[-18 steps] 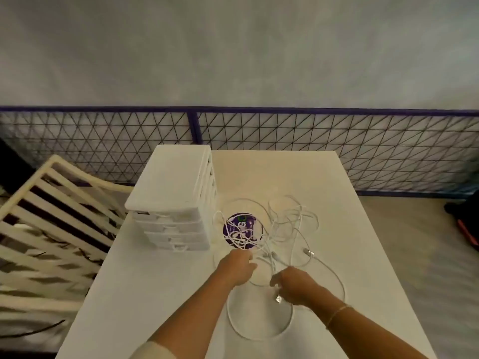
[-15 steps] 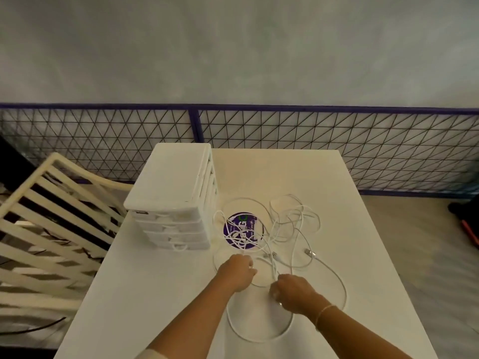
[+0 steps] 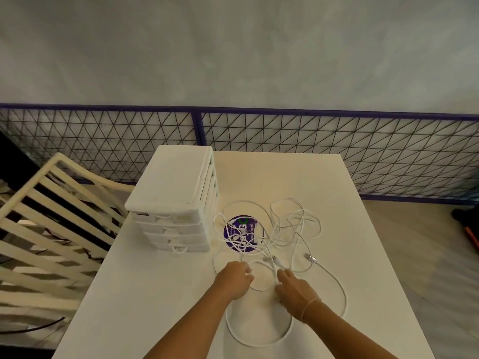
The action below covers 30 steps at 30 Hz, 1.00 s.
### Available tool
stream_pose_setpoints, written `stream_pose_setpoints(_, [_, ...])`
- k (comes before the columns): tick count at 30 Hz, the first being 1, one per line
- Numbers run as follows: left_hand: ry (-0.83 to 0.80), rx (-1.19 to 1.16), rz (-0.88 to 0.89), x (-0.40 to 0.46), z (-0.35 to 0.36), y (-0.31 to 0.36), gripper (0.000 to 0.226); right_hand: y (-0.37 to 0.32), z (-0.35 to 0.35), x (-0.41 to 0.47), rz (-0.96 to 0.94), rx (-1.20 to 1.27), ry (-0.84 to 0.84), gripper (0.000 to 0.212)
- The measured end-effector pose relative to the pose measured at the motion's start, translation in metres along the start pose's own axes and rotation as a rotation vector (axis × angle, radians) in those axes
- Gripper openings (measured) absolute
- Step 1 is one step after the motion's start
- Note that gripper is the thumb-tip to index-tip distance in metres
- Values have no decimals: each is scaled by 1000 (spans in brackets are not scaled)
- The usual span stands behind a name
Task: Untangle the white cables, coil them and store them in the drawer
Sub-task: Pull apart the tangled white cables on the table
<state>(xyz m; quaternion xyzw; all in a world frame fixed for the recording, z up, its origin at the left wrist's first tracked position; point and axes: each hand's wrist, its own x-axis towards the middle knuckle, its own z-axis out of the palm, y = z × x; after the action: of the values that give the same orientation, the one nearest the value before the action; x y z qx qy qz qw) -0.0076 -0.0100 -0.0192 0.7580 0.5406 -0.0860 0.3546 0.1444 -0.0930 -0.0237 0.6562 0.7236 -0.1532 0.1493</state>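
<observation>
While the left hand [image 3: 234,279] curls its fingers round a strand and the right hand [image 3: 295,290] pinches another just beside it, the tangle of white cables [image 3: 272,237] sprawls on the white table [image 3: 145,307], partly over one purple round sticker [image 3: 242,234]; how many cables, I cannot tell. One drawer unit [image 3: 172,200] with four closed drawers stands left of them; one slatted chair [image 3: 49,229] sits beyond

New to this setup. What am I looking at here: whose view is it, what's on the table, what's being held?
No robot here: a head-worn camera looks down at a person's two bare hands. On the white table lie tangled white cables over a purple round sticker, beside a white drawer unit, drawers shut. The left hand and the right hand each seem to pinch a cable strand at the tangle's near edge; the exact grip is hard to see. Nothing is coiled yet.
</observation>
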Motion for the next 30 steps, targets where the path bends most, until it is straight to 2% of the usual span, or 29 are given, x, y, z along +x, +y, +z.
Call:
stream_pose_setpoints(1, [11,-9,5,-1,-2,3,37,0,-6,0,-5,15,-28,31])
stream_pose_setpoints(2, [25,-21,10,-1,-3,6,37,1,-7,4,-24,-34,75,36])
stream_pose_setpoints(3, [40,-39,18,-1,-5,9,37,0,-13,6,-30,11,66,33])
stream_pose_setpoints(5, [60,-98,40,-2,-9,17,37,-5,-32,10,-15,158,218,25])
stream_pose_setpoints(9, [50,-283,106,-5,-19,42,36,-4,-70,18,115,485,513,25])
stream_pose_setpoints(13, [59,-424,179,-15,-38,68,22,0,-110,20,125,891,535,14])
stream_pose_setpoints(16, [86,-467,154,-20,-49,76,28,-2,-137,13,132,1273,531,12])
stream_pose_setpoints(18, [96,-476,135,-19,-53,74,33,-2,-151,9,101,1441,529,13])
stream_pose_setpoints(20, [104,-443,134,-18,-57,72,34,-4,-161,7,65,1416,507,13])
stream_pose_setpoints(24, [116,-333,177,-20,-63,73,38,-8,-167,7,74,1211,545,14])
stream_pose_setpoints(30, [93,-431,218,-21,-66,61,15,1,-190,-2,59,1376,635,18])
